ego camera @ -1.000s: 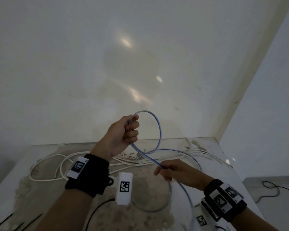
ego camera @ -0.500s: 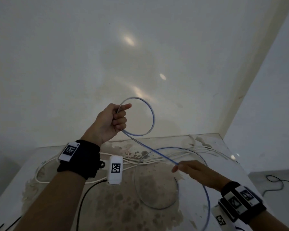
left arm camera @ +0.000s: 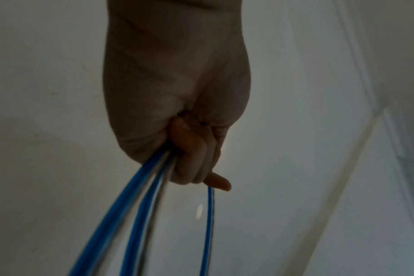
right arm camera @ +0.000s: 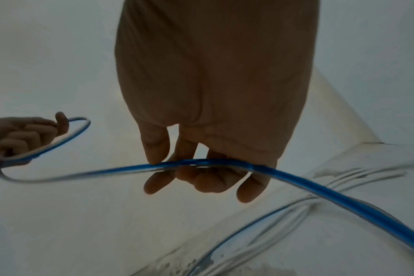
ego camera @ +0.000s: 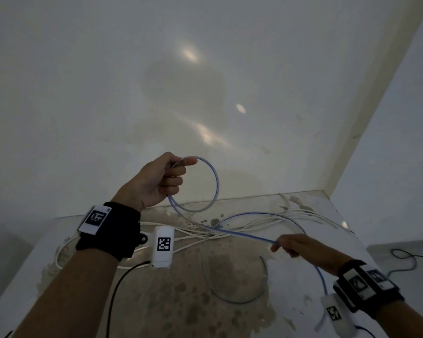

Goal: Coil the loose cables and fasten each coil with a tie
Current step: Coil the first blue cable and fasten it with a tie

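Note:
A blue-striped cable (ego camera: 216, 184) forms one small loop that my left hand (ego camera: 178, 172) grips in a fist, raised above the table's far edge. In the left wrist view the left hand (left arm camera: 194, 168) is closed round two or three strands of the cable (left arm camera: 140, 214). From the loop the cable runs down and to the right into my right hand (ego camera: 281, 247), which pinches it low over the table. The right wrist view shows the right hand (right arm camera: 196, 173) with thumb and curled fingers round the cable (right arm camera: 319, 190). The rest of the cable lies in a wide loop (ego camera: 232, 298) on the table.
Several white cables (ego camera: 259, 224) lie tangled across the back of the stained table (ego camera: 171, 306). A white wall stands close behind, with a corner at the right. A black cable (ego camera: 405, 258) lies on the floor beyond the table's right edge.
My left hand has lifted the loop higher. My right hand has slid to the right along the cable, so the stretch between the hands is longer.

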Demonstrator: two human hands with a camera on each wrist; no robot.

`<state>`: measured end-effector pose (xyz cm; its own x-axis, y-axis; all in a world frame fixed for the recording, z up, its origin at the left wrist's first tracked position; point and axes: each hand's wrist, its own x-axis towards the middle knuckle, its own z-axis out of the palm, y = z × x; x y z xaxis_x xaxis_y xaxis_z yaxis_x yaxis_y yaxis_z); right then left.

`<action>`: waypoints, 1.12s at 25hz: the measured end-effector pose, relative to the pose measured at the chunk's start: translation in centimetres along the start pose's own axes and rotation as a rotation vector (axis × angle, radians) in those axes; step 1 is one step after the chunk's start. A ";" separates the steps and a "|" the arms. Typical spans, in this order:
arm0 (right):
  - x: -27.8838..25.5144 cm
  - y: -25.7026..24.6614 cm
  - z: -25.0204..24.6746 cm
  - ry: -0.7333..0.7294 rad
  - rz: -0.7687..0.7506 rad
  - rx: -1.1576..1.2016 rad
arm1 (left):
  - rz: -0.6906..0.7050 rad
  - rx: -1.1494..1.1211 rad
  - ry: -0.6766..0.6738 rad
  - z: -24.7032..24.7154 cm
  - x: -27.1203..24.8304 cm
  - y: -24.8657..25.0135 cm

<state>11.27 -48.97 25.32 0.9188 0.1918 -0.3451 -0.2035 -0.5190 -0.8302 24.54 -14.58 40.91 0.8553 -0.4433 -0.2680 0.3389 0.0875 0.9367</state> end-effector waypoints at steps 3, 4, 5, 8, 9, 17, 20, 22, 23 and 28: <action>0.8 -0.9 -0.9 0.137 -0.162 -0.288 | -0.027 0.101 -0.006 0.5 -0.2 -0.7; 1.2 -1.0 -1.0 0.208 -0.194 -0.438 | -0.027 0.114 -0.011 0.8 -0.1 -0.9; 1.5 -1.2 -0.8 0.307 -0.210 -0.595 | -0.024 0.119 -0.019 1.1 -0.1 -1.2; 1.8 -2.6 -0.6 0.547 -0.254 -0.603 | -0.015 0.110 -0.062 1.7 0.1 -1.6; 1.8 -3.2 -0.4 0.573 -0.266 -0.461 | -0.017 0.099 -0.078 1.9 0.1 -1.8; 1.7 -5.2 1.6 0.352 -0.132 -0.302 | -0.024 -0.004 -0.107 3.2 0.0 -2.5; 1.6 -10.1 3.3 0.369 -0.275 0.126 | -0.018 -0.017 -0.120 4.3 0.2 -2.3; 1.9 -13.2 4.4 0.323 -0.280 0.306 | -0.018 -0.021 -0.150 5.1 0.4 -2.2; 2.0 -14.2 4.9 0.287 -0.269 0.393 | -0.012 -0.028 -0.164 5.5 0.5 -2.1; 2.7 -14.3 7.8 -0.031 -0.025 0.977 | 0.041 -0.204 -0.146 5.8 1.0 -1.7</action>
<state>13.99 -34.53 32.81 0.9201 0.2225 -0.3223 -0.3878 0.4019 -0.8295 22.58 -20.33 40.32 0.8097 -0.5581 -0.1813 0.3896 0.2801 0.8774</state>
